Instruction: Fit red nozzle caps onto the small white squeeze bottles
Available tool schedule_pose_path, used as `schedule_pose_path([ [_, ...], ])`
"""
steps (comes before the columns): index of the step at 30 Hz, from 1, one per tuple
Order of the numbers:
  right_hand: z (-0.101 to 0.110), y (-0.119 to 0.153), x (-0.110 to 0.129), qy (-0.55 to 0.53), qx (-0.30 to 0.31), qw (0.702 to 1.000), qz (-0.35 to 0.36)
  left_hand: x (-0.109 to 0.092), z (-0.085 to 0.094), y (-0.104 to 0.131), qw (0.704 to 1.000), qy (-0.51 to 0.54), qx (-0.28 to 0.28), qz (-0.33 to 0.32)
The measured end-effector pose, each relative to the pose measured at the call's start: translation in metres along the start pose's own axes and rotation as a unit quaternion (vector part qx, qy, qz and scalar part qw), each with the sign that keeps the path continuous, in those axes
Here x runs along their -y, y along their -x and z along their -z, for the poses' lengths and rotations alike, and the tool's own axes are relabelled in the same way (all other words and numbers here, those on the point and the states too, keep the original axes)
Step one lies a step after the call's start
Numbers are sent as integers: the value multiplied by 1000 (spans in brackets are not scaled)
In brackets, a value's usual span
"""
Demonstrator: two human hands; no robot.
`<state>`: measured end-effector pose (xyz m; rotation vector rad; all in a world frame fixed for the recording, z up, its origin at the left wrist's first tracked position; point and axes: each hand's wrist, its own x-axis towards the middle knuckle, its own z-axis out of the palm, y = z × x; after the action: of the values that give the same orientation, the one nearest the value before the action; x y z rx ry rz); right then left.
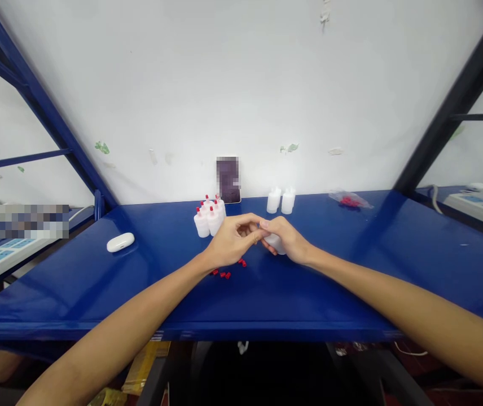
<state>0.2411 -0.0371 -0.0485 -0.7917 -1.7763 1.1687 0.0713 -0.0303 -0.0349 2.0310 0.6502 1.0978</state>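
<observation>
**A:** From my seat I read this as the capping step; my right hand [286, 241] is wrapped around a small white bottle [276, 243] just above the blue counter [351, 282], fingers clenched on its body; my left hand [231, 242] meets it at the neck, thumb and forefinger pinched together, though what they pinch is too small for me to tell.

**B:** A red cap, you'd guess?

**A:** I'd judge so; loose red caps [227, 273] lie on the counter just under my left wrist; the next move, as I see it, calls for a straight, light press onto the nozzle while the right hand keeps the bottle from turning.

**B:** And the materials?

**A:** The bottle looks like soft, matte, translucent plastic, rounded; the caps are tiny hard cylinders, glossy red; the counter is smooth painted metal with a sheen, so caps could roll; behind my left hand stands a cluster of capped bottles [209, 219], and further right a few uncapped bottles [281, 201] near the wall; a clear bag of red caps [348, 200] lies beyond; a smooth white earbud case [120, 242] sits well apart to the left.
</observation>
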Motion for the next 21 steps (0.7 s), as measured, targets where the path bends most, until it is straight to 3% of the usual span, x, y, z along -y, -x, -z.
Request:
schedule_pose_path([
  [8,7,2,-1,55,38,997,50,8,-2,4,998,-29,47,-10],
  [12,5,3,-1,55,21,995,79,-4,6,0,996,-61,52,-27],
  [14,4,2,-2,41,3,996,82,-14,27,-1,995,-86,41,-34],
  [18,6,0,-6,79,-35,995,55,-25,91,11,985,-167,45,27],
  [21,6,-1,-7,123,-33,991,42,-14,127,27,959,-219,108,142],
])
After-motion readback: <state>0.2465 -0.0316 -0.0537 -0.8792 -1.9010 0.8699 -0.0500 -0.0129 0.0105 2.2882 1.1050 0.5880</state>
